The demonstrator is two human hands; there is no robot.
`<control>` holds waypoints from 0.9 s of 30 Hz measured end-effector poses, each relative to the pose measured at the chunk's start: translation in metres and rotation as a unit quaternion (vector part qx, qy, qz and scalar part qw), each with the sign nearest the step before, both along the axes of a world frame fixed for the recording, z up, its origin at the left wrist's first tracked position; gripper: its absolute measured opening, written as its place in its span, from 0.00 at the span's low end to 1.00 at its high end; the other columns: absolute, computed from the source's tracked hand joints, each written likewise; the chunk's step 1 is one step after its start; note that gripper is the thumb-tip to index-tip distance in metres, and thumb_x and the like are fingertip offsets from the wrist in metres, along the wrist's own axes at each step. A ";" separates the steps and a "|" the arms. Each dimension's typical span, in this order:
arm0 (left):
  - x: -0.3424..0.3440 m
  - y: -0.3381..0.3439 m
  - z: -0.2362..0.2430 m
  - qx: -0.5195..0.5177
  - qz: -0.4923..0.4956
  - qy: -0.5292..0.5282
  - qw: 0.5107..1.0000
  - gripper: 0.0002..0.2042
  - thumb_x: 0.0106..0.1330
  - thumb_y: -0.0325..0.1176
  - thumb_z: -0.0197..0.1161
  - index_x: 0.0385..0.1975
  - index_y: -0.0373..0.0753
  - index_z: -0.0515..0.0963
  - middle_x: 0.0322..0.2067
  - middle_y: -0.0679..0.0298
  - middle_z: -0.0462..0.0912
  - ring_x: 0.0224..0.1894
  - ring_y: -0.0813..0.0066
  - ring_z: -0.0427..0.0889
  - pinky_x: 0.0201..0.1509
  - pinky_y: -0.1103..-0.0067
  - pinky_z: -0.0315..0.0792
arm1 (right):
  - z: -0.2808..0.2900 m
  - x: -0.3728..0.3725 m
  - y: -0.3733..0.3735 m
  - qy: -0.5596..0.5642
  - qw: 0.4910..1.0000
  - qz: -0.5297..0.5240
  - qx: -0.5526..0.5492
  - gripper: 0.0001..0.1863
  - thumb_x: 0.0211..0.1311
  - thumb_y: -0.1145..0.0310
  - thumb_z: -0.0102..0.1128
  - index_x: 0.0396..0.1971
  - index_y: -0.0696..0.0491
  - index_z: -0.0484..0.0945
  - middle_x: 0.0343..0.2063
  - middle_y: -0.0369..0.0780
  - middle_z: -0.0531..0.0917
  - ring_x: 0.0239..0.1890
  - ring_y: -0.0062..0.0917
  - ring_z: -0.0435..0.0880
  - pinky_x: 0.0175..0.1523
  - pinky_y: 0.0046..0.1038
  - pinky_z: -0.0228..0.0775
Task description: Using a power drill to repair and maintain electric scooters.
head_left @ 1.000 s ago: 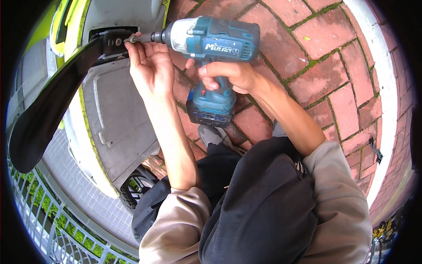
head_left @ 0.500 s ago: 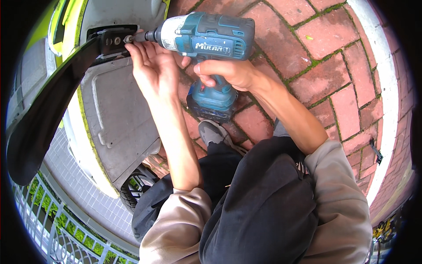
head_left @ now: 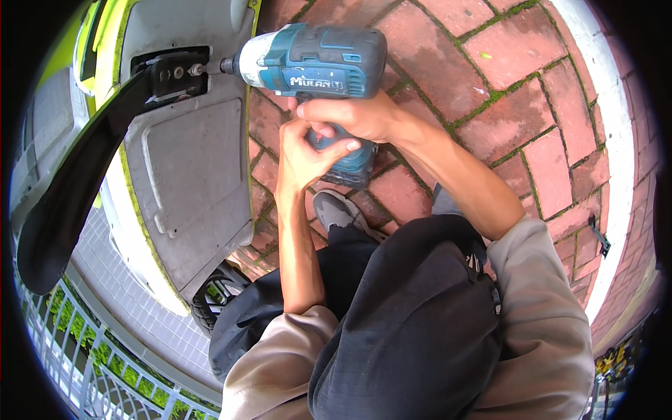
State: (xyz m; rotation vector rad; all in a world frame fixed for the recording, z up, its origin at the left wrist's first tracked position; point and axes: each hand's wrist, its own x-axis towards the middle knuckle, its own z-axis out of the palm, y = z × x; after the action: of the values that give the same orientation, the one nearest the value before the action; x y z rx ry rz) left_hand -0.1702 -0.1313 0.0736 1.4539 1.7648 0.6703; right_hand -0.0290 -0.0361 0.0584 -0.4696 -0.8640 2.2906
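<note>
A teal and black cordless impact driver (head_left: 315, 59) lies level, its nose pointing left. My right hand (head_left: 364, 115) is wrapped around the upper handle, under the motor body. My left hand (head_left: 304, 154) grips the handle lower down, above the battery, with its thumb across it. Just left of the driver's nose, a small metal bolt (head_left: 197, 68) sticks out of a black bracket (head_left: 164, 77); whether the two touch I cannot tell. A long, curved black arm (head_left: 77, 168) runs from that bracket toward the lower left.
The bracket sits in a recess of a vehicle's grey panel (head_left: 189, 164) with yellow-green edges. A black wheel (head_left: 217, 294) is below it. Red brick paving (head_left: 518, 112) lies to the right, bounded by a white kerb (head_left: 616, 140). A metal railing (head_left: 105, 357) stands at the lower left.
My left hand has moved from beside the bolt and the driver's nose down to the handle. The driver, in my right hand, has shifted slightly left.
</note>
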 end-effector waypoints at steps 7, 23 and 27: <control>-0.001 0.004 -0.001 0.001 -0.001 0.028 1.000 0.25 0.37 0.43 0.84 0.16 0.34 0.71 0.18 0.63 0.78 0.22 0.77 0.74 0.28 0.76 0.70 | 0.001 0.000 0.004 -0.009 0.999 -0.007 0.031 0.05 0.57 0.78 0.57 0.34 0.60 0.76 0.20 0.34 0.77 0.17 0.14 0.72 0.22 0.18 0.64; -0.009 0.003 -0.012 0.014 0.013 0.002 1.000 0.24 0.38 0.40 0.83 0.16 0.33 0.71 0.18 0.65 0.77 0.22 0.79 0.73 0.28 0.77 0.69 | 0.001 -0.008 0.005 -0.044 0.995 -0.044 0.076 0.05 0.56 0.77 0.60 0.33 0.59 0.79 0.21 0.33 0.79 0.18 0.13 0.72 0.22 0.19 0.64; -0.006 0.006 -0.008 -0.004 0.025 0.036 0.999 0.23 0.38 0.39 0.83 0.16 0.33 0.71 0.19 0.63 0.79 0.24 0.78 0.75 0.29 0.78 0.71 | 0.002 -0.008 0.005 -0.075 0.992 -0.047 0.094 0.06 0.52 0.71 0.61 0.27 0.59 0.78 0.19 0.38 0.80 0.21 0.21 0.78 0.28 0.29 0.71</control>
State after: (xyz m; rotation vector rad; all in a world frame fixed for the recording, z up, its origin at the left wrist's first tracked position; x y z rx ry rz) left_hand -0.1760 -0.1253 0.0654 1.4477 1.8623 0.6434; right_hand -0.0373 -0.0315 0.0608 -0.5911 -1.0966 2.0853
